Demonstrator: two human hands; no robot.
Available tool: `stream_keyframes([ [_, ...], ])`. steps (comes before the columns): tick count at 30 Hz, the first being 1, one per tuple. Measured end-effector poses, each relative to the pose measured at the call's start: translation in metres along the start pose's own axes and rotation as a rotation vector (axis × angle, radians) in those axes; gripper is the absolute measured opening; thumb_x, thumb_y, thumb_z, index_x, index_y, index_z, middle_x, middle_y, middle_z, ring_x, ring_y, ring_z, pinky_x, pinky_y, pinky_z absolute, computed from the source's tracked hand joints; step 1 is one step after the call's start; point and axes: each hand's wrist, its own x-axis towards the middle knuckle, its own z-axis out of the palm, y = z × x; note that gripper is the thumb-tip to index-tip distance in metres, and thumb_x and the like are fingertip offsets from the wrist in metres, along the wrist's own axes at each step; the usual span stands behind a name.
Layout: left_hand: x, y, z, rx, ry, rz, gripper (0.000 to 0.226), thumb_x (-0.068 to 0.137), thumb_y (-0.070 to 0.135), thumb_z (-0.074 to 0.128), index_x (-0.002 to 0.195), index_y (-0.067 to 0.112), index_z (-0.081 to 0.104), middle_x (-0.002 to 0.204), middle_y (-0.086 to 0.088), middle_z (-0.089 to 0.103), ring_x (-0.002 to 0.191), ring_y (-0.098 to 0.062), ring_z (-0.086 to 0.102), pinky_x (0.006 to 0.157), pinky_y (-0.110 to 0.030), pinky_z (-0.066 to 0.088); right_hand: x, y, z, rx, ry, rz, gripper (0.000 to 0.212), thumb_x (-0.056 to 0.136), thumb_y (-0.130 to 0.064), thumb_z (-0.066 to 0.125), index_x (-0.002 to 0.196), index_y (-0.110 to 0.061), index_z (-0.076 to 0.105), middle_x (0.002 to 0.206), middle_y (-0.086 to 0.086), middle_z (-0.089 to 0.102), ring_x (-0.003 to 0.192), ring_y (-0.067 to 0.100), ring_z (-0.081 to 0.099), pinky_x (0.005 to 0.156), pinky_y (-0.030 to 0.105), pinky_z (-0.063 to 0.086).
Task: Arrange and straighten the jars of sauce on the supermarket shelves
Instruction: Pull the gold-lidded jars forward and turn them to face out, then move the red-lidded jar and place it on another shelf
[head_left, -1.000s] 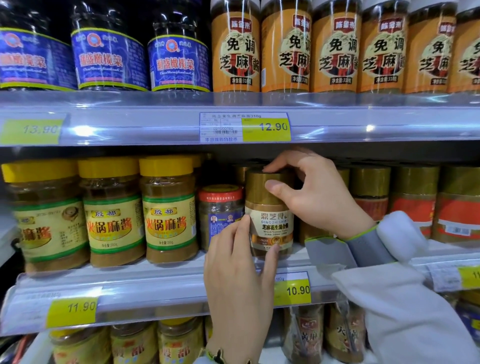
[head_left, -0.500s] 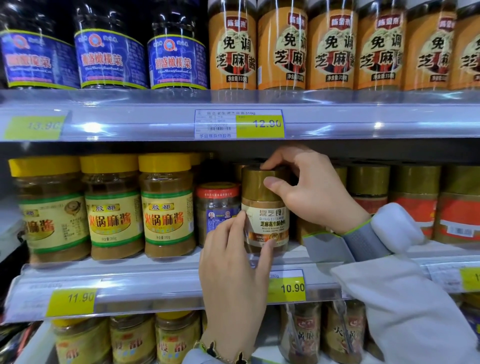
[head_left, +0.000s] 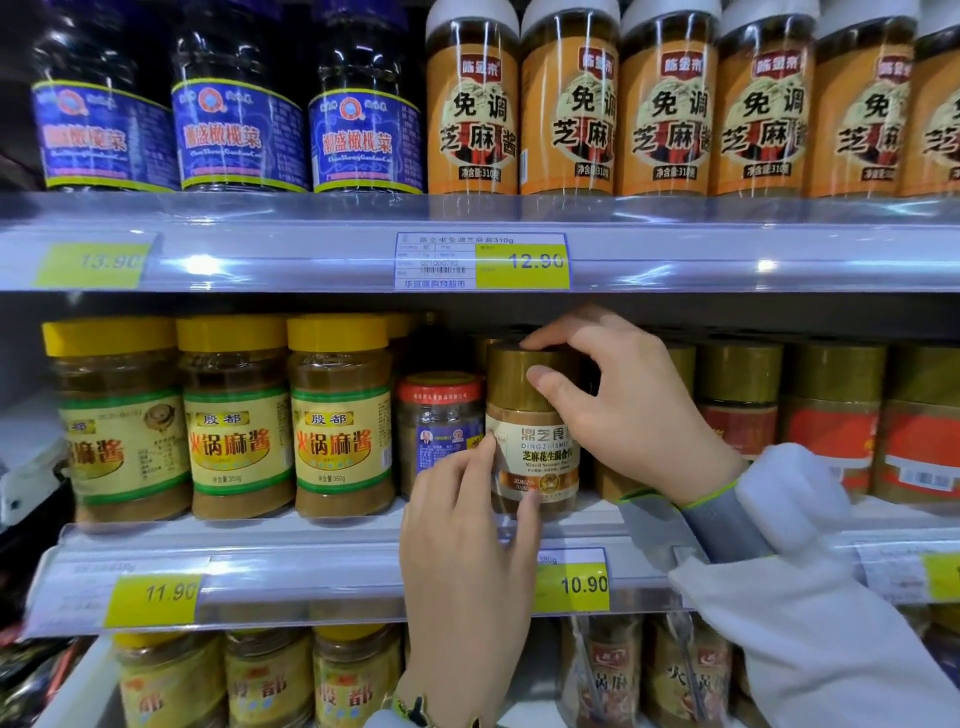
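A gold-lidded jar of sesame-peanut sauce (head_left: 540, 447) stands upright at the front of the middle shelf (head_left: 322, 551). My right hand (head_left: 618, 410) grips its gold lid from the right, thumb on the front and fingers over the top. My left hand (head_left: 467, 545) reaches up from below and holds the jar's lower body, index finger at the left of the label and thumb near the base. A small red-lidded jar (head_left: 441, 426) stands just left of it. Gold-lidded jars with red labels (head_left: 831, 415) line the shelf to the right.
Three yellow-lidded sesame paste jars (head_left: 236, 415) stand at the left of the middle shelf. The top shelf carries dark blue-labelled jars (head_left: 239, 109) and orange sesame paste bottles (head_left: 665, 104). More jars (head_left: 260, 680) fill the shelf below. Price tags (head_left: 524, 262) run along the rails.
Both hands stay on the gold-lidded jar. Its label has turned a little and my left index finger has slid up to the label's left edge. The view has shifted slightly.
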Motion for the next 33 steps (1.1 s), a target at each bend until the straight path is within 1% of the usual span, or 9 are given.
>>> stream_keyframes([
  [3,-0.003,0.0,-0.005,0.001,0.049,0.028,0.043,0.083,0.039,0.05,0.119,0.017,0.058,0.105,0.003,0.06,0.099,-0.011,0.047,0.08,-0.026,0.039,-0.004,-0.016,0.01,-0.202,0.046,-0.128,0.028,0.083,-0.021,0.053,0.107,-0.014,0.065,0.104,0.004,0.062,0.1,0.02,0.056,0.089,0.027,0.041],
  [5,-0.005,-0.003,-0.011,0.015,0.106,0.009,0.041,0.081,0.037,0.05,0.115,0.016,0.06,0.107,0.0,0.059,0.1,-0.016,0.047,0.078,-0.031,0.04,-0.004,-0.031,0.022,-0.327,0.045,-0.218,0.03,0.082,-0.023,0.049,0.104,-0.014,0.067,0.101,0.004,0.065,0.103,0.026,0.057,0.091,0.037,0.043],
  [8,-0.005,-0.01,-0.02,0.077,0.15,-0.055,0.045,0.077,0.038,0.05,0.116,0.015,0.059,0.112,-0.004,0.056,0.104,-0.022,0.044,0.075,-0.035,0.039,-0.002,-0.043,0.043,-0.475,-0.033,-0.264,0.027,0.077,-0.024,0.051,0.095,-0.016,0.069,0.094,0.001,0.07,0.112,0.023,0.057,0.104,0.043,0.028],
  [10,-0.004,-0.018,-0.026,0.122,0.149,-0.085,0.049,0.077,0.039,0.048,0.119,0.015,0.058,0.113,-0.005,0.055,0.105,-0.024,0.04,0.076,-0.034,0.033,-0.002,-0.045,0.055,-0.512,-0.069,-0.252,0.027,0.072,-0.025,0.054,0.091,-0.015,0.07,0.089,0.002,0.071,0.109,0.022,0.06,0.107,0.045,0.019],
  [14,-0.004,-0.026,-0.031,0.132,0.145,-0.112,0.051,0.078,0.04,0.046,0.119,0.012,0.058,0.112,-0.005,0.056,0.105,-0.022,0.039,0.077,-0.033,0.031,0.0,-0.043,0.061,-0.539,-0.058,-0.235,0.022,0.06,-0.022,0.067,0.08,-0.016,0.069,0.076,0.002,0.069,0.088,0.024,0.064,0.106,0.043,0.015],
  [16,-0.004,-0.026,-0.031,0.139,0.14,-0.128,0.052,0.077,0.041,0.046,0.12,0.013,0.058,0.112,-0.003,0.056,0.105,-0.02,0.038,0.076,-0.035,0.03,0.001,-0.043,0.06,-0.514,-0.05,-0.222,0.023,0.056,-0.02,0.072,0.078,-0.018,0.068,0.073,0.0,0.068,0.084,0.023,0.063,0.105,0.04,0.016],
  [20,-0.004,-0.027,-0.027,0.163,0.119,-0.157,0.054,0.077,0.043,0.045,0.124,0.017,0.054,0.113,-0.001,0.054,0.103,-0.02,0.038,0.075,-0.038,0.028,-0.002,-0.042,0.059,-0.424,-0.021,-0.235,0.018,0.062,-0.019,0.067,0.08,-0.018,0.069,0.074,0.0,0.068,0.083,0.023,0.063,0.105,0.038,0.02],
  [25,-0.002,-0.029,-0.024,0.174,0.099,-0.183,0.064,0.077,0.049,0.046,0.131,0.015,0.045,0.113,-0.004,0.056,0.102,-0.021,0.037,0.075,-0.038,0.026,-0.01,-0.041,0.054,-0.316,0.023,-0.261,0.018,0.067,-0.013,0.072,0.084,-0.016,0.07,0.08,0.0,0.068,0.084,0.021,0.063,0.108,0.033,0.021],
  [33,0.003,-0.026,-0.027,0.129,0.08,-0.166,0.073,0.071,0.048,0.044,0.136,0.016,0.036,0.12,-0.005,0.046,0.105,-0.022,0.034,0.077,-0.038,0.027,-0.034,-0.052,0.05,-0.223,0.119,-0.333,0.015,0.075,-0.013,0.066,0.09,-0.014,0.07,0.089,0.001,0.071,0.092,0.019,0.064,0.097,0.03,0.041],
])
